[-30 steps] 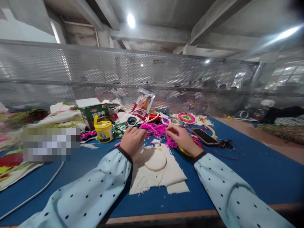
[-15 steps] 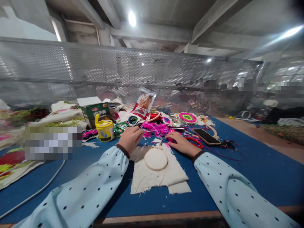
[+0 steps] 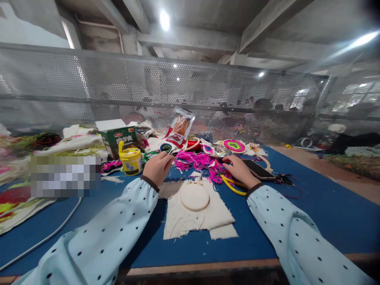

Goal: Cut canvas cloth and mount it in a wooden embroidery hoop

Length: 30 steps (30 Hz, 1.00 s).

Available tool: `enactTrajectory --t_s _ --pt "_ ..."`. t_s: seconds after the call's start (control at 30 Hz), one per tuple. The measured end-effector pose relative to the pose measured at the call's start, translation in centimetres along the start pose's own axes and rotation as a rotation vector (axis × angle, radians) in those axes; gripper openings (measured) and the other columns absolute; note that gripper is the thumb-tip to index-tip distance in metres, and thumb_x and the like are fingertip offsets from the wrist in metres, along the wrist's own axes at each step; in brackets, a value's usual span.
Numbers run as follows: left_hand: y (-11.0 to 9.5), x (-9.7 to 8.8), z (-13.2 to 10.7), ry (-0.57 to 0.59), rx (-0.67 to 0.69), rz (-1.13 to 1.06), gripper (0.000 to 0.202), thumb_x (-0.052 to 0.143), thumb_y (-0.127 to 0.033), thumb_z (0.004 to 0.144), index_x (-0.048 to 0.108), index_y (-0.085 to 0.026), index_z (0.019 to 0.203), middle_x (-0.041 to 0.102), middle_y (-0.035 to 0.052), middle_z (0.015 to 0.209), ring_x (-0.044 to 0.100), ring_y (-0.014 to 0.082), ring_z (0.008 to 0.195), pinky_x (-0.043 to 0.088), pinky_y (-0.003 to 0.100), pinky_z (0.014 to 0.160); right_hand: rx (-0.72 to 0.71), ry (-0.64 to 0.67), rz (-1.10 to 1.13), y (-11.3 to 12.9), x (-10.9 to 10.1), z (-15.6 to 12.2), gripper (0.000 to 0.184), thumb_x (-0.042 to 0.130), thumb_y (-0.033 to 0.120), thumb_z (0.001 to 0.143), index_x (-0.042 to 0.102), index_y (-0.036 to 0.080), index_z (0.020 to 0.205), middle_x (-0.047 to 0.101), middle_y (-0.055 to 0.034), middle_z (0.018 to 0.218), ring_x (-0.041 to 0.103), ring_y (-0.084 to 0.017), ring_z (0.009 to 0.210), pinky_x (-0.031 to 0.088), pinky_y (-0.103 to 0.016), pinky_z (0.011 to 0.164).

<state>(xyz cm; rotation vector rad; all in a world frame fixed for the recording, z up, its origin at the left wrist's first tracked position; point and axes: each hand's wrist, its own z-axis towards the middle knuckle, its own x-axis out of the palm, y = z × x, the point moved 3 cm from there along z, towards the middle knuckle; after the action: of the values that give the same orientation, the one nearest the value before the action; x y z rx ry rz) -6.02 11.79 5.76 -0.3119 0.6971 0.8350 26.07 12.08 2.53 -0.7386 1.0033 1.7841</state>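
Note:
My left hand point(image 3: 156, 168) is curled, its fingers pinched together near the pink yarn point(image 3: 199, 161); what it pinches is too small to see. My right hand point(image 3: 240, 171) lies over the right end of the yarn, fingers bent down beside a yellow-handled tool point(image 3: 230, 185) and a phone point(image 3: 257, 169). Between my arms a small wooden embroidery hoop point(image 3: 194, 196) sits on cream cloth point(image 3: 194, 215) on the blue table point(image 3: 311, 209).
A yellow tub point(image 3: 130, 160), a green carton point(image 3: 118, 138) and a red snack packet point(image 3: 179, 127) stand behind my hands. Embroidered pieces point(image 3: 234, 146) lie at the back. A perforated metal screen point(image 3: 148, 95) closes the far side. A white cable point(image 3: 44, 239) runs at left.
My right hand slid right, from the hoop's edge toward the phone, uncovering the yellow-handled tool. My left hand moved slightly up and away from the cloth.

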Motion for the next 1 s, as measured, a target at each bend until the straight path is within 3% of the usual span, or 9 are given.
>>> enactTrajectory --t_s 0.27,0.43,0.63,0.8,0.9,1.0 --pt "0.1 0.6 -0.2 0.064 0.02 0.002 0.023 0.041 -0.025 0.09 0.063 -0.017 0.088 0.061 0.0052 0.081 0.058 0.0163 0.076 0.042 0.026 0.068 -0.024 0.105 0.178 0.5 0.9 -0.5 0.035 0.053 0.028 0.081 0.056 0.02 0.114 0.062 -0.0088 0.113 0.057 -0.022 0.102 0.042 -0.035 0.088" --pt "0.3 0.8 -0.2 0.088 -0.012 0.02 0.026 0.039 -0.025 0.091 0.064 -0.017 0.088 0.062 0.0057 0.083 0.059 0.0168 0.079 0.043 0.026 0.069 -0.036 0.151 0.234 1.0 1.1 -0.5 0.023 0.052 0.026 0.08 0.067 0.019 0.096 0.066 -0.0075 0.102 0.06 -0.021 0.093 0.043 -0.033 0.086" --pt "0.7 1.1 -0.4 0.11 -0.057 0.011 0.025 0.038 -0.025 0.09 0.063 -0.019 0.094 0.064 0.0052 0.088 0.06 0.0171 0.082 0.044 0.026 0.07 0.019 0.015 0.313 1.3 -0.2 0.0 0.023 0.051 0.027 0.079 0.068 0.017 0.089 0.067 -0.0074 0.096 0.061 -0.02 0.089 0.045 -0.032 0.082" --pt "0.9 1.2 -0.6 0.133 -0.103 0.01 0.023 0.039 -0.024 0.089 0.062 -0.02 0.095 0.064 0.0052 0.092 0.061 0.0177 0.084 0.044 0.025 0.066 0.098 -0.159 0.282 -0.1 -1.0 0.1 0.021 0.053 0.028 0.075 0.068 0.016 0.084 0.068 -0.0079 0.089 0.061 -0.022 0.083 0.046 -0.037 0.08" --pt "1.2 1.3 -0.7 0.131 -0.129 -0.006 0.022 0.041 -0.023 0.088 0.061 -0.021 0.093 0.065 0.005 0.092 0.061 0.018 0.084 0.044 0.026 0.065 0.161 -0.194 0.448 -0.7 -1.3 0.3 0.022 0.057 0.029 0.072 0.068 0.016 0.085 0.068 -0.0078 0.088 0.061 -0.022 0.085 0.046 -0.039 0.083" --pt "1.5 1.3 -0.7 0.146 -0.17 -0.007 0.02 0.042 -0.023 0.087 0.062 -0.021 0.09 0.064 0.005 0.09 0.061 0.0181 0.082 0.042 0.025 0.062 0.223 -0.177 0.839 -0.6 -2.1 0.4 0.026 0.062 0.029 0.07 0.067 0.018 0.092 0.068 -0.0064 0.096 0.061 -0.02 0.091 0.046 -0.037 0.086"
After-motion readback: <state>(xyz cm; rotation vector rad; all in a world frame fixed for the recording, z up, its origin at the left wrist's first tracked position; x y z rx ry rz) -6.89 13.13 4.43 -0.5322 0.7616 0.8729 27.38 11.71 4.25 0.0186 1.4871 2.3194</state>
